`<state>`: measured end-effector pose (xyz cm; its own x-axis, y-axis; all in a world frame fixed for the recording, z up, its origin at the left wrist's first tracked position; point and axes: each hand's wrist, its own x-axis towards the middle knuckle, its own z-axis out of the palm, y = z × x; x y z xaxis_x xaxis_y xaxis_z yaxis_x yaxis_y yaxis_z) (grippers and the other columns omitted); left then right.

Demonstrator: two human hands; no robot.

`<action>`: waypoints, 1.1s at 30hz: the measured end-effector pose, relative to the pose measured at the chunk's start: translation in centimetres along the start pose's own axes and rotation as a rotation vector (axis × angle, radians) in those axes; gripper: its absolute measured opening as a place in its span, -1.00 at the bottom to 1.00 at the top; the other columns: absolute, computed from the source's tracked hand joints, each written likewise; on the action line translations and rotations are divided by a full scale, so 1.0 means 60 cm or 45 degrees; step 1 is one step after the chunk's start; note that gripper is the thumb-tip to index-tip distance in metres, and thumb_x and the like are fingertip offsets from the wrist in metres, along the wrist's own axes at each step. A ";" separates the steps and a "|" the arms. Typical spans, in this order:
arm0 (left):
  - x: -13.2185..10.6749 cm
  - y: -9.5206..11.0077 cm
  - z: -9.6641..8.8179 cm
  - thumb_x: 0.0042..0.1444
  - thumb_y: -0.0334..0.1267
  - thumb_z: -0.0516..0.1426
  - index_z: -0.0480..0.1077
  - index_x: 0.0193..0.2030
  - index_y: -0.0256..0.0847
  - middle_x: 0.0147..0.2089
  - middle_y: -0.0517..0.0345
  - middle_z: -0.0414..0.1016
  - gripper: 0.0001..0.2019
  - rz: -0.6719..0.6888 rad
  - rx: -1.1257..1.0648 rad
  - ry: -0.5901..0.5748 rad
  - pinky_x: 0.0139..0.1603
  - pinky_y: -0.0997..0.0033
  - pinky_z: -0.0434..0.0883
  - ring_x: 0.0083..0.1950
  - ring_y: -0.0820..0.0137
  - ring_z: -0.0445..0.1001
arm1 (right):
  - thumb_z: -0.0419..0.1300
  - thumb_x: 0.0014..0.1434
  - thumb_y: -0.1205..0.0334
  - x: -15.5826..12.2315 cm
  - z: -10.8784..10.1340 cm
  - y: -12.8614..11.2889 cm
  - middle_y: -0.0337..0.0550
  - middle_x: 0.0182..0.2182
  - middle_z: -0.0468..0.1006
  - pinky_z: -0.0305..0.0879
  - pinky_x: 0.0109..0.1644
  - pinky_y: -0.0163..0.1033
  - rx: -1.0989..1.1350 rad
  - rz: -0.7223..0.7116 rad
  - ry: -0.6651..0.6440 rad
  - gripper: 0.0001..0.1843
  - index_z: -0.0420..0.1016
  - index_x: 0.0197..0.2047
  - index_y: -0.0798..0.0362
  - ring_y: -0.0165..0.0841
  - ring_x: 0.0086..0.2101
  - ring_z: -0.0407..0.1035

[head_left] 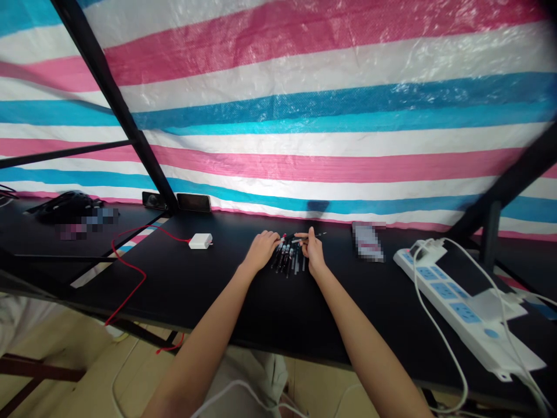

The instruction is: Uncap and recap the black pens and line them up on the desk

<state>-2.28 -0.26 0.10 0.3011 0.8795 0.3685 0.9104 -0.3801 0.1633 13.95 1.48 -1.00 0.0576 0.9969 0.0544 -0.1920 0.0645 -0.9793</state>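
Note:
Several slim pens, dark and clear with some white parts, lie in a bunch on the black tabletop. At their left edge is my left hand, its fingers drawn together. The fingertips touch the top of the bunch, near a small red-and-white end, and what they pinch is hard to see. My right hand is on the other side, closed on a thin pen whose narrow tip points right. Its index finger stretches left over the bunch.
A white charger with a red cable lies left. Two phones lean at the back. A blurred packet sits right, beside a white power strip with cables. Black frame bars stand before a striped sheet.

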 end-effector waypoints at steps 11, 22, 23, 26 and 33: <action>0.000 -0.004 0.000 0.23 -0.18 -0.12 0.30 -0.23 -0.19 -0.23 0.13 0.37 -0.77 0.023 0.016 0.050 -0.15 0.41 0.17 -0.17 0.39 0.27 | 0.25 -0.17 0.00 0.006 0.004 0.012 -0.20 -0.52 0.46 -0.03 -0.66 -0.41 0.058 -0.049 0.056 -0.58 0.46 -0.32 0.17 -0.58 -0.69 0.09; 0.000 -0.004 -0.001 0.23 -0.18 -0.11 0.30 -0.26 -0.20 -0.25 0.12 0.38 -0.77 0.048 -0.027 0.080 -0.18 0.42 0.18 -0.20 0.39 0.27 | 0.22 -0.12 -0.01 0.008 0.004 0.016 -0.18 -0.45 0.49 0.10 -0.66 -0.43 0.173 -0.009 0.212 -0.63 0.34 -0.37 0.13 -0.59 -0.70 0.17; 0.000 -0.004 0.000 0.23 -0.18 -0.11 0.30 -0.26 -0.20 -0.25 0.13 0.38 -0.77 0.054 -0.025 0.085 -0.18 0.42 0.18 -0.20 0.39 0.27 | 0.22 -0.12 -0.01 0.008 0.004 0.016 -0.18 -0.44 0.49 0.11 -0.66 -0.43 0.186 -0.004 0.218 -0.63 0.34 -0.37 0.13 -0.59 -0.70 0.18; 0.001 -0.007 0.003 0.23 -0.18 -0.11 0.31 -0.26 -0.20 -0.26 0.13 0.38 -0.77 0.068 -0.011 0.090 -0.18 0.41 0.18 -0.20 0.39 0.27 | 0.22 -0.13 -0.02 0.010 0.004 0.019 -0.19 -0.45 0.49 0.14 -0.66 -0.44 0.200 0.000 0.218 -0.61 0.34 -0.37 0.13 -0.59 -0.70 0.20; 0.000 -0.008 0.006 0.23 -0.20 -0.11 0.32 -0.25 -0.20 -0.27 0.12 0.37 -0.77 0.105 0.006 0.101 -0.17 0.39 0.19 -0.20 0.38 0.27 | 0.23 -0.14 -0.01 0.009 0.004 0.019 -0.21 -0.46 0.49 0.17 -0.65 -0.43 0.180 0.000 0.200 -0.62 0.36 -0.36 0.13 -0.57 -0.69 0.21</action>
<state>-2.62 0.03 -0.29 0.3521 0.8195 0.4522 0.8848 -0.4490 0.1247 13.53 2.11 -2.04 0.2075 0.9782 0.0126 -0.3272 0.0815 -0.9414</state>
